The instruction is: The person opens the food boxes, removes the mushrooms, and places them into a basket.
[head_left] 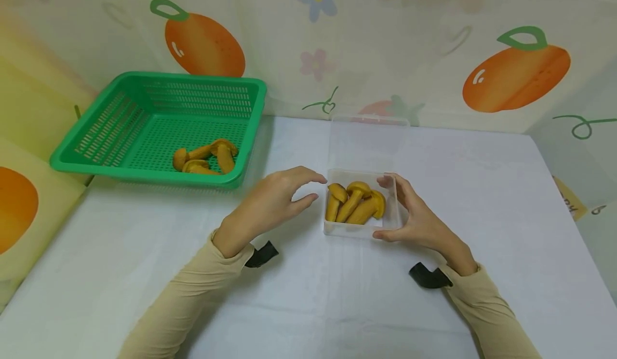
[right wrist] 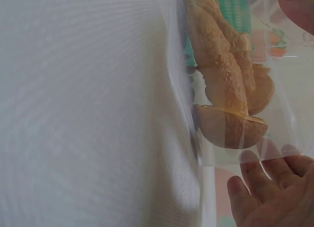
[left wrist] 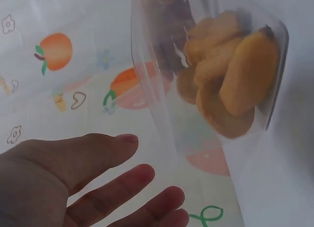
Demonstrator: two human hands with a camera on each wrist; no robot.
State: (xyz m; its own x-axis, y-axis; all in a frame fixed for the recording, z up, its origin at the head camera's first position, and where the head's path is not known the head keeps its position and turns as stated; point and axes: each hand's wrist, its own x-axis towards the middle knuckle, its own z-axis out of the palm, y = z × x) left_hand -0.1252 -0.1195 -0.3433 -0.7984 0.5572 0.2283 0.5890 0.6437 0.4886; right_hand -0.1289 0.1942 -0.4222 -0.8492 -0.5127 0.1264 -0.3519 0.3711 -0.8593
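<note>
Clear plastic box (head_left: 354,231), in the head view: stood on the white table (head_left: 308,305), right of centre, with its lid (head_left: 368,150) swung back behind; contained three yellow-brown mushrooms (head_left: 353,204), laid close together. Right hand (head_left: 416,219): grasped the box at its right end, with thumb at the near side and fingers at the far side. Left hand (head_left: 272,201): hovered just beside the left end, with fingers loosely bent and holding nothing. Green basket (head_left: 149,139): stood at the back left, well apart from the box; contained further mushrooms (head_left: 225,156), gathered in the near right corner. Both forearms: clad in beige sleeves (head_left: 193,289). In the left wrist view: box recorded at upper right, with mushrooms visible through its clear wall; left hand noted below, apart from it, with fingers spread. In the right wrist view: mushrooms seen again through the plastic; right fingers noted at the end wall, with thumb at upper right.
</note>
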